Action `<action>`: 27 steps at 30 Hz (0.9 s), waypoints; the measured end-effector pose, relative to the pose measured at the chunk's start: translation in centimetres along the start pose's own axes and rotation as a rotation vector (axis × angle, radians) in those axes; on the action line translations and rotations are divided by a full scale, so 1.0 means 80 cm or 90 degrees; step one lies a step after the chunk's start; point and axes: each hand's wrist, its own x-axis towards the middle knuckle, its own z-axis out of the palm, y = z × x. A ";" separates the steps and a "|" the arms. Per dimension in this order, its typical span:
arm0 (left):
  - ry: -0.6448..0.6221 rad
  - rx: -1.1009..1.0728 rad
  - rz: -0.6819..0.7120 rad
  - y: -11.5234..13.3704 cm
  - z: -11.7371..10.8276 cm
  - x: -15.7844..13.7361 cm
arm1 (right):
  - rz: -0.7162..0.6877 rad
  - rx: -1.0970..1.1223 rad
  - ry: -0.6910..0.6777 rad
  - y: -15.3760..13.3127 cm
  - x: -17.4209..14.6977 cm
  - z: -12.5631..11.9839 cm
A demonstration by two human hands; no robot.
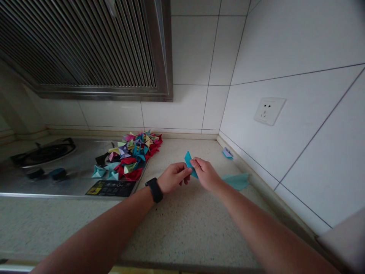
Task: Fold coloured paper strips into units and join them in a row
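We pinch a folded blue paper (188, 157) with our left hand (175, 177) and right hand (207, 175), midway between the bench's (182, 232) front and back edges — teal paper (238, 181) lies near the right edge, a purple-and-blue piece (227, 153) toward the back right corner.

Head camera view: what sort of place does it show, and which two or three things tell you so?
Very likely a kitchen: a stove is set into a pale speckled countertop, with a slatted metal range hood above.
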 end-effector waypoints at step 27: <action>0.120 0.101 -0.023 -0.017 -0.023 0.012 | 0.058 -0.050 -0.126 0.019 0.001 -0.008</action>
